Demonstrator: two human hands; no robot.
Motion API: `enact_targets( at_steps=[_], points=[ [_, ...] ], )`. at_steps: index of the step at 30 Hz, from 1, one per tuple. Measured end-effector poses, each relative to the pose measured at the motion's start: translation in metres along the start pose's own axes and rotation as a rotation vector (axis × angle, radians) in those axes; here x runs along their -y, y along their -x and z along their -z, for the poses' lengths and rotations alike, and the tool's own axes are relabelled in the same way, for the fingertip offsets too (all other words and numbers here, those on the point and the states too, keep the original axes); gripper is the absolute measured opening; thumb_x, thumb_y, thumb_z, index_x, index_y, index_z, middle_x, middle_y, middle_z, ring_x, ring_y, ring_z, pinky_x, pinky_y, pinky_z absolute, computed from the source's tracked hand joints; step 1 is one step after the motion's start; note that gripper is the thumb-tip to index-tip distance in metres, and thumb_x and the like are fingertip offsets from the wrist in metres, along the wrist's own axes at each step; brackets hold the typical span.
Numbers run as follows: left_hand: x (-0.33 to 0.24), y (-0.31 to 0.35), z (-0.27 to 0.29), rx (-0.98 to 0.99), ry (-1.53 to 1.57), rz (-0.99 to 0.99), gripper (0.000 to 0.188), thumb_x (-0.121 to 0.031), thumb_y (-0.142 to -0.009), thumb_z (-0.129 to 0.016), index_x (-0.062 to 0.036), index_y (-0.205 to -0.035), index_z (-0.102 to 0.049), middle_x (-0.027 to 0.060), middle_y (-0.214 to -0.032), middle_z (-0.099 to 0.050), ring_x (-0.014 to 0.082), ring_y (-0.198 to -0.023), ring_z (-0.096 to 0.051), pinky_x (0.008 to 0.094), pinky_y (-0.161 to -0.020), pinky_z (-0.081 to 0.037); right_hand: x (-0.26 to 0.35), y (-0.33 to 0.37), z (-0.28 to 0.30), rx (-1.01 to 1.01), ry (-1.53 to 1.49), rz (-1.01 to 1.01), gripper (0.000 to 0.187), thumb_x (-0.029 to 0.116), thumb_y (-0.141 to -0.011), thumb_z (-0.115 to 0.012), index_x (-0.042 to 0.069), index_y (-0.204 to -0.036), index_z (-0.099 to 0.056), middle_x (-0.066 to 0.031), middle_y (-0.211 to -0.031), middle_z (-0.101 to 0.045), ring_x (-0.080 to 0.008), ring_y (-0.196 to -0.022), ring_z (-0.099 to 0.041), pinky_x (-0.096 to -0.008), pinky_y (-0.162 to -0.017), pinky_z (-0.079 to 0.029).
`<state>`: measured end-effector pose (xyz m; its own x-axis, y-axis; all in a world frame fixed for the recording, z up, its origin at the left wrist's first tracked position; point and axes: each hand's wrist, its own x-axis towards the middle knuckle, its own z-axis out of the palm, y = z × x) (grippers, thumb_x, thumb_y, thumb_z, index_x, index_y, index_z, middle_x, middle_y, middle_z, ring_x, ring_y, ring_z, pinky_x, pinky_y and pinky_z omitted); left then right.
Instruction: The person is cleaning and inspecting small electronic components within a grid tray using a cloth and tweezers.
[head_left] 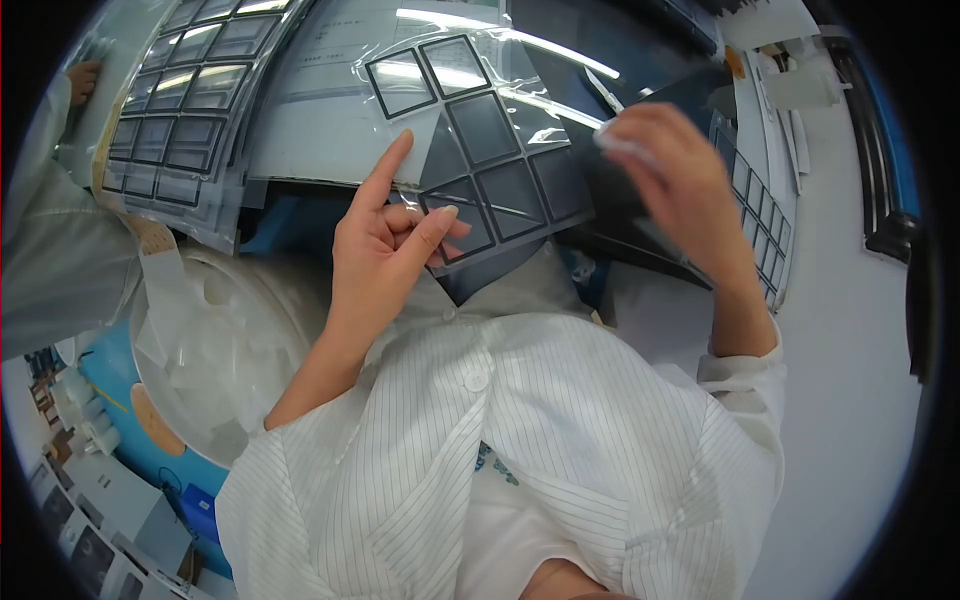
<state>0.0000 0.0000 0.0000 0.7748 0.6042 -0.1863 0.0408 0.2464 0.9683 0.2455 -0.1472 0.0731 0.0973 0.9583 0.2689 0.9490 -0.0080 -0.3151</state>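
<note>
A clear plastic sheet (510, 193) printed with several black rectangular frames lies tilted over the near edge of the work surface. My left hand (372, 255) grips its near left corner, thumb on top and index finger stretched out. Above the sheet's right side is my right hand (690, 190), smeared by motion. Its fingers are pinched on a small white piece (625, 150) that looks like a wipe, though blur hides its exact kind. The right hand appears apart from the sheet.
A stack of similar framed sheets (185, 95) lies at the left, with another framed sheet (765, 215) at the right. A slim pointed tool (603, 92) rests behind my right hand. A bag-lined white bin (225, 350) stands lower left. Another person's sleeve (55, 235) is at far left.
</note>
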Motion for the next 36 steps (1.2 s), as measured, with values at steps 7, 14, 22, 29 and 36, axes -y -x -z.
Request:
enact_targets(
  at_steps=[7, 14, 22, 29, 36],
  points=[
    [-0.002, -0.002, -0.001, 0.014, -0.011, 0.017, 0.07, -0.004, -0.091, -0.065, -0.0036, -0.151, -0.03, 0.0085, -0.077, -0.072, 0.0068, -0.064, -0.063, 0.019, -0.058, -0.049, 0.032, -0.014, -0.038, 0.025, -0.084, 0.205, 0.028, -0.001, -0.082, -0.069, 0.003, -0.109, -0.066, -0.012, -0.105, -0.063, -0.0256, -0.09, -0.065, -0.0296, -0.072, -0.054],
    [-0.002, -0.004, 0.001, 0.027, 0.01, 0.02, 0.071, -0.003, -0.09, -0.066, -0.0037, -0.151, -0.031, 0.0065, -0.073, -0.07, 0.0057, -0.063, -0.062, 0.0185, -0.057, -0.049, 0.046, -0.022, -0.069, 0.012, 0.078, 0.425, 0.034, 0.008, -0.079, -0.068, -0.001, -0.112, -0.067, -0.0109, -0.104, -0.063, -0.0252, -0.093, -0.063, -0.0327, -0.077, -0.053],
    [-0.002, -0.002, 0.002, 0.023, -0.002, 0.01, 0.069, -0.005, -0.091, -0.067, -0.0039, -0.151, -0.032, 0.0085, -0.075, -0.072, 0.0063, -0.063, -0.063, 0.0182, -0.055, -0.047, 0.058, -0.018, -0.054, 0.134, 0.344, 0.34, 0.038, 0.007, -0.073, -0.067, -0.002, -0.109, -0.067, -0.0095, -0.104, -0.061, -0.0248, -0.092, -0.062, -0.0334, -0.076, -0.052],
    [-0.001, -0.002, 0.002, 0.017, -0.007, 0.022, 0.071, -0.004, -0.09, -0.067, -0.0043, -0.151, -0.032, 0.0063, -0.073, -0.07, 0.004, -0.06, -0.059, 0.0179, -0.056, -0.048, 0.058, -0.017, -0.056, 0.042, 0.296, 0.358, 0.038, 0.006, -0.075, -0.066, -0.002, -0.112, -0.066, -0.0076, -0.097, -0.059, -0.0241, -0.089, -0.06, -0.0334, -0.074, -0.05],
    [-0.001, -0.004, 0.001, 0.028, 0.006, 0.024, 0.07, -0.004, -0.09, -0.068, -0.0045, -0.151, -0.032, 0.0065, -0.073, -0.07, 0.0043, -0.059, -0.059, 0.0181, -0.056, -0.048, 0.06, -0.018, -0.061, -0.024, 0.229, 0.238, 0.043, 0.004, -0.072, -0.066, 0.001, -0.115, -0.066, -0.0072, -0.097, -0.059, -0.0224, -0.086, -0.059, -0.033, -0.073, -0.049]
  ],
)
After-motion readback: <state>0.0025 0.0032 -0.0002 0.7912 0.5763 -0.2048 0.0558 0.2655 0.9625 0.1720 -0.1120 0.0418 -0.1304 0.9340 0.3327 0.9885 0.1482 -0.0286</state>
